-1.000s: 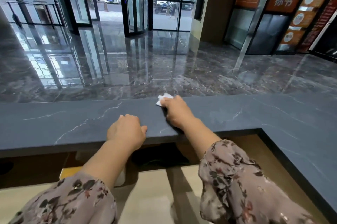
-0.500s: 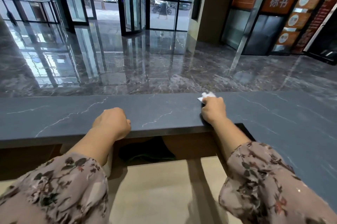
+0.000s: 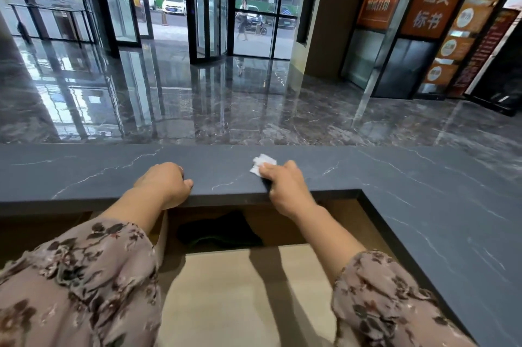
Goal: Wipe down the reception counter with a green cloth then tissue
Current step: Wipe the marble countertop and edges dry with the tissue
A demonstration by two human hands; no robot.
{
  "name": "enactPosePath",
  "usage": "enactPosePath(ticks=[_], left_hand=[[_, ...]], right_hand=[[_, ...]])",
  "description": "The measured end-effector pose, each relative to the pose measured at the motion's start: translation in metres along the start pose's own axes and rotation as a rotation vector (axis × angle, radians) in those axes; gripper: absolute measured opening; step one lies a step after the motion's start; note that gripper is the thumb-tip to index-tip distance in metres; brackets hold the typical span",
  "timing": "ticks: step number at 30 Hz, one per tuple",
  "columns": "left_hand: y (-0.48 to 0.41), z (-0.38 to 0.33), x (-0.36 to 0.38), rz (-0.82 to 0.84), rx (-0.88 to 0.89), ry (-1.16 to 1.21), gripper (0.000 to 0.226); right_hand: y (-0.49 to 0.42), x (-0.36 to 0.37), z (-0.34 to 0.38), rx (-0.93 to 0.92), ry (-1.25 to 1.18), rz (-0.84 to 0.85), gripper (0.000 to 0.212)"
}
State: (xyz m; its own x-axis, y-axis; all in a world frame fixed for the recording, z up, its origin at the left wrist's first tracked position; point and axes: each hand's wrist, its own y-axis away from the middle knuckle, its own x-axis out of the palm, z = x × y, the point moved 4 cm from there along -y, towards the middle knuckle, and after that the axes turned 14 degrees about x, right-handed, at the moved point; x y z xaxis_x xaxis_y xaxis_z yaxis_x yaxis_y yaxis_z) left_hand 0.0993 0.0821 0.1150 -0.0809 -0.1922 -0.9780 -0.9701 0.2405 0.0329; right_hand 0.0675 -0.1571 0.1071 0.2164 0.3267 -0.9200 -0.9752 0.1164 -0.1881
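Observation:
A crumpled white tissue [image 3: 263, 163] lies on the dark grey veined reception counter [image 3: 84, 174]. My right hand [image 3: 285, 187] pinches it and holds it down against the top, near the counter's near edge. To the left, my left hand [image 3: 166, 182] rests on the counter with curled fingers and nothing in it, its thumb at the near edge. A dark green cloth [image 3: 220, 230] lies in the shadowed shelf under the counter, between my arms.
The counter turns a corner and runs toward me on the right [image 3: 452, 233]. A pale lower desk surface [image 3: 226, 290] sits below my arms. Beyond the counter lies a glossy marble lobby floor [image 3: 226, 109] with glass doors [image 3: 209, 7].
My right hand slid the tissue to the right along the counter, then came partway back to the left. My left hand stayed on the counter in about the same place.

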Motion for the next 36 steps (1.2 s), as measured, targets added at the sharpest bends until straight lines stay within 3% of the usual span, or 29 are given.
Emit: enactPosePath(ticks=[7,13,17,22,25,27,36], left_hand=[[0.003,0.0,-0.001,0.005,0.004,-0.002,0.04],[0.003,-0.003,-0.003,0.012,0.01,-0.005,0.039],[0.002,-0.003,-0.004,0.035,0.012,-0.016,0.037],[0.002,-0.005,-0.007,0.043,0.004,-0.013,0.041],[0.006,-0.006,-0.008,0.021,0.002,-0.002,0.044],[0.007,-0.006,-0.006,0.027,0.006,-0.018,0.045],[0.005,-0.009,-0.007,0.037,0.009,-0.051,0.047]], right_hand=[[0.001,-0.038,-0.117,0.317,0.057,-0.093,0.044],[0.01,-0.032,-0.089,0.558,-0.044,-0.2,0.026],[0.023,-0.011,-0.032,0.449,-0.136,-0.215,0.028],[0.044,0.01,0.036,0.148,-0.201,-0.154,0.033],[0.05,0.009,0.031,0.029,-0.227,-0.166,0.054],[0.056,0.007,0.011,-0.063,-0.103,-0.253,0.063],[0.06,-0.034,-0.101,0.377,-0.07,-0.534,0.018]])
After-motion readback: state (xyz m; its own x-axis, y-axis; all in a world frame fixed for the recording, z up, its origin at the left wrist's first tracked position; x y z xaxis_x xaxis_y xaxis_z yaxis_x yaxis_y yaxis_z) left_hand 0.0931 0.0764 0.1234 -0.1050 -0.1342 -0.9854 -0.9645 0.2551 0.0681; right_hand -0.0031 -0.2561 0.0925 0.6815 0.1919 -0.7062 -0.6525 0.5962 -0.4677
